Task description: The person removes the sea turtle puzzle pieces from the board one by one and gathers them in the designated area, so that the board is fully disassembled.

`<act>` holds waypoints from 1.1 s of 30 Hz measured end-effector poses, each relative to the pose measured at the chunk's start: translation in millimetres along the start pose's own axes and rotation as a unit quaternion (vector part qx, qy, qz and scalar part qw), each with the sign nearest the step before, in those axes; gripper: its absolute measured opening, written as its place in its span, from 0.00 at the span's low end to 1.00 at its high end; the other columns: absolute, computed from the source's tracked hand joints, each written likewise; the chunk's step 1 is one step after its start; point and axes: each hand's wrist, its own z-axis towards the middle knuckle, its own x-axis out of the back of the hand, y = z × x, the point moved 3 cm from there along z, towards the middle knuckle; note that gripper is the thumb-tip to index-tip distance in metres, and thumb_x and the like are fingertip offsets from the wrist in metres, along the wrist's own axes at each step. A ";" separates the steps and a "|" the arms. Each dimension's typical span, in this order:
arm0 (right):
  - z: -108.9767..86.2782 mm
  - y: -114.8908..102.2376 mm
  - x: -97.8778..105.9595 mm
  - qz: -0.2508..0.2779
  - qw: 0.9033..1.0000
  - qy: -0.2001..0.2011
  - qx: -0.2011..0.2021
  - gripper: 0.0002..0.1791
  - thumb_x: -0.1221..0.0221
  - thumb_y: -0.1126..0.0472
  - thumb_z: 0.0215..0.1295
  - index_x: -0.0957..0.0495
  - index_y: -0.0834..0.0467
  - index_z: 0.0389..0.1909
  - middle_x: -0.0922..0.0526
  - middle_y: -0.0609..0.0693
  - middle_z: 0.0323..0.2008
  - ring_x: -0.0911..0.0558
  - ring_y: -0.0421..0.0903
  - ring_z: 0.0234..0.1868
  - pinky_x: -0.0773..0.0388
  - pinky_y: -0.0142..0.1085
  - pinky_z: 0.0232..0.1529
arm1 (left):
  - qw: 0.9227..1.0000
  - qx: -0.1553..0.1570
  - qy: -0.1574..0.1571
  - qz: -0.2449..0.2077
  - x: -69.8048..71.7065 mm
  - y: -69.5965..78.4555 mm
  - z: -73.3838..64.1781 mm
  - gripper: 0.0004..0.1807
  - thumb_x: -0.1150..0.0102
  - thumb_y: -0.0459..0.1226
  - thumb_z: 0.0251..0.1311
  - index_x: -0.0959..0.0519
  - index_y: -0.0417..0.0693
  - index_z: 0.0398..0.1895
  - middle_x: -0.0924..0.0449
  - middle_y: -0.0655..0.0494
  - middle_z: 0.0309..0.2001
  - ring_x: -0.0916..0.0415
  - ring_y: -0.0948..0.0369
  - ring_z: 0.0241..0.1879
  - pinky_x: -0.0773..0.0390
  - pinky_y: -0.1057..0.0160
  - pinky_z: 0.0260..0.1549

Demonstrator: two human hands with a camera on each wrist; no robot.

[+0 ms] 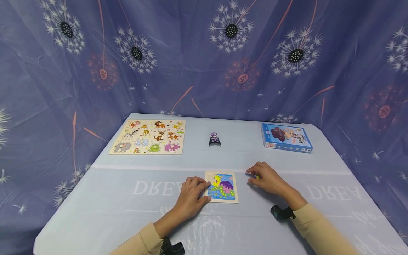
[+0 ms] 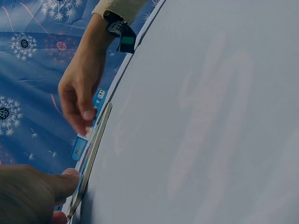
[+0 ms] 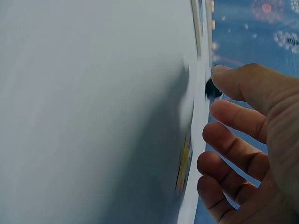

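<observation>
A small square jigsaw puzzle (image 1: 221,207) with a cartoon picture on it lies in the middle of the table in the head view. My left hand (image 1: 190,194) rests at its left side, fingertips and thumb touching the edge and lower left corner. To the right of the puzzle, my right hand (image 1: 267,180) hovers low over a small puzzle piece (image 1: 258,176). In the right wrist view the fingers (image 3: 229,140) are spread apart, and the piece, showing yellow (image 3: 183,163), lies on the table away from them.
A wooden animal peg board (image 1: 148,138) lies at the back left. A small purple figure (image 1: 214,139) on a black base stands at the back middle, and a blue box (image 1: 287,137) lies at the back right. A patterned blue curtain (image 1: 191,53) hangs behind the table.
</observation>
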 end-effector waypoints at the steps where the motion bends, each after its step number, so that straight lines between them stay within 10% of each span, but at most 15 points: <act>1: 3.2 -4.6 -2.5 0.002 1.000 -0.003 0.002 0.17 0.33 0.55 0.54 0.18 0.55 0.45 0.22 0.45 0.35 0.30 0.41 0.38 0.29 0.34 0.39 | 1.000 0.000 0.004 -0.005 -0.1 0.9 0.3 0.21 0.32 0.41 0.49 0.19 0.48 0.49 0.25 0.52 0.48 0.35 0.53 0.51 0.36 0.50 0.50; 15: 37.7 -46.9 -27.0 0.005 0.998 -0.026 0.050 0.18 0.34 0.52 0.54 0.18 0.53 0.45 0.22 0.44 0.36 0.31 0.40 0.37 0.34 0.33 0.38 | 1.000 0.010 0.013 -0.019 -14.3 16.2 7.0 0.16 0.31 0.41 0.46 0.15 0.51 0.42 0.28 0.56 0.42 0.38 0.58 0.44 0.38 0.54 0.44; 33: 65.1 -58.4 -30.7 0.005 0.976 -0.178 0.122 0.19 0.37 0.56 0.59 0.21 0.40 0.52 0.25 0.42 0.37 0.34 0.41 0.39 0.36 0.34 0.40 | 1.000 0.000 0.027 -0.001 -17.9 16.0 5.4 0.16 0.31 0.42 0.46 0.15 0.52 0.42 0.29 0.57 0.42 0.38 0.59 0.43 0.39 0.55 0.44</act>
